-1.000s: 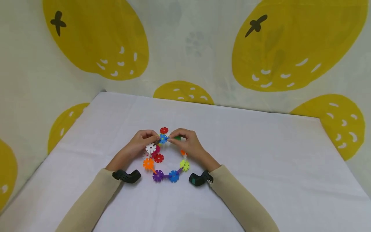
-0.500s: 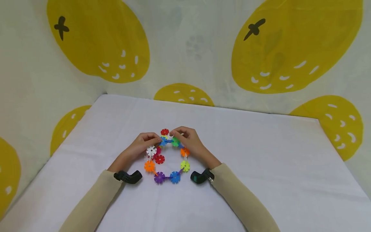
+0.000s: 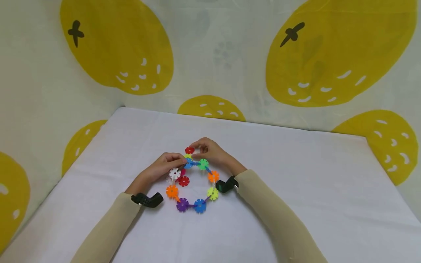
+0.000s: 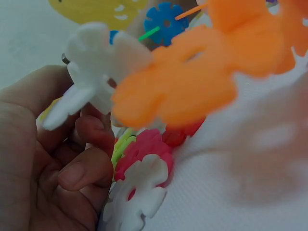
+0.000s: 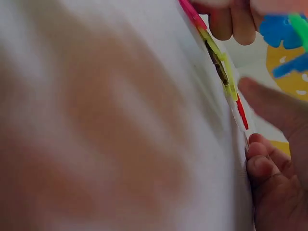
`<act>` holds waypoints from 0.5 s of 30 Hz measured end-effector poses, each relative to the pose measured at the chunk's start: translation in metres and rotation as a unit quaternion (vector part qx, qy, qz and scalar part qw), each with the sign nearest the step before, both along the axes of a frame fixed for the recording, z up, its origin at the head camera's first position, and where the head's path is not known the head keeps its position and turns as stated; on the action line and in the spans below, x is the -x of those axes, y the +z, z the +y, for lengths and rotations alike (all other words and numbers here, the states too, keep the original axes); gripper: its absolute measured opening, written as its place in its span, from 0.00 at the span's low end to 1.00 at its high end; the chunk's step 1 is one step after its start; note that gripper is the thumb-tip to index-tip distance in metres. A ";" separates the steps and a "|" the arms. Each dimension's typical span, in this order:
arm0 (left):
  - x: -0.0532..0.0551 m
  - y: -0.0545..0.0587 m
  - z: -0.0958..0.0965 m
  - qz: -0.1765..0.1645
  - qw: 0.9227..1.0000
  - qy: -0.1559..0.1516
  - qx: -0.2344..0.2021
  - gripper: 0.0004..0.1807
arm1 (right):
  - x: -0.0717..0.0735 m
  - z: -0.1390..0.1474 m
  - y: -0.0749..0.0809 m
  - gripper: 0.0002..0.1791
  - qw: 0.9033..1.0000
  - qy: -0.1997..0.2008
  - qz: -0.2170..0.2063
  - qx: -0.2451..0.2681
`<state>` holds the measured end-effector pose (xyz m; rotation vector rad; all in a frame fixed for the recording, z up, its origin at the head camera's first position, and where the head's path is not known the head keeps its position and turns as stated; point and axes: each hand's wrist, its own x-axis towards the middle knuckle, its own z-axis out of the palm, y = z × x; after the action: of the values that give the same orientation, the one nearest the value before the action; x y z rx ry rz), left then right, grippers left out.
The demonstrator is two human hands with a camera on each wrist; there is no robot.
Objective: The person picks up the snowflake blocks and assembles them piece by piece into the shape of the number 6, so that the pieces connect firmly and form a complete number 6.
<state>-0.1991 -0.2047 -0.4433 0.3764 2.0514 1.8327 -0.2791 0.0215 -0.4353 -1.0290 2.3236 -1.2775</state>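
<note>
A ring of interlocking snowflake discs hangs just above the table, its orange disc (image 3: pixel 213 176), purple disc (image 3: pixel 182 205) and green disc (image 3: pixel 203 164) joined by edge-on discs. My left hand (image 3: pixel 162 168) pinches the ring at its upper left, between the white disc (image 3: pixel 175 173) and the blue disc (image 3: pixel 189 163). Beyond the ring, my right hand (image 3: pixel 212 151) has its thumb and index finger apart beside a loose red disc (image 3: pixel 189 150). In the right wrist view that red disc (image 5: pixel 242 113) lies flat near the fingertips. Whether they touch it, I cannot tell.
Loose discs lie on the white-covered table (image 3: pixel 289 182), among them a second red disc (image 3: pixel 184 181) showing through the ring. In the left wrist view, a pink disc (image 4: pixel 144 151) and a white disc (image 4: pixel 137 197) overlap. A fruit-print cloth (image 3: pixel 217 65) hangs behind the table.
My right hand has let go of the green disc and moved up toward the red disc at the back. My left hand keeps its hold, and the ring now shows fully.
</note>
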 end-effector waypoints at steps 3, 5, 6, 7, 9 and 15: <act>-0.001 0.000 0.000 0.012 1.000 -0.003 -0.014 0.10 | -0.001 -0.003 -0.001 0.22 0.999 0.031 0.020 -0.006; -0.002 0.001 0.000 0.023 1.000 -0.006 -0.020 0.09 | -0.002 -0.005 -0.002 0.23 0.998 0.050 0.027 -0.006; -0.002 0.001 -0.001 0.028 0.999 -0.007 -0.022 0.09 | -0.003 -0.005 -0.003 0.23 0.998 0.053 0.028 -0.004; -0.002 0.001 -0.001 0.031 0.999 -0.008 -0.022 0.09 | -0.004 -0.006 -0.003 0.23 0.998 0.053 0.030 -0.005; -0.002 0.001 -0.001 0.032 0.999 -0.011 -0.018 0.09 | -0.005 -0.007 -0.003 0.22 0.998 0.047 0.036 -0.008; -0.001 0.000 0.000 0.019 1.000 -0.004 0.007 0.11 | -0.008 -0.009 0.000 0.19 0.998 0.022 0.056 -0.020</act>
<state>-0.1985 -0.2043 -0.4436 0.4186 2.0842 1.8183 -0.2707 0.0128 -0.4355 -1.1610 2.3835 -1.1804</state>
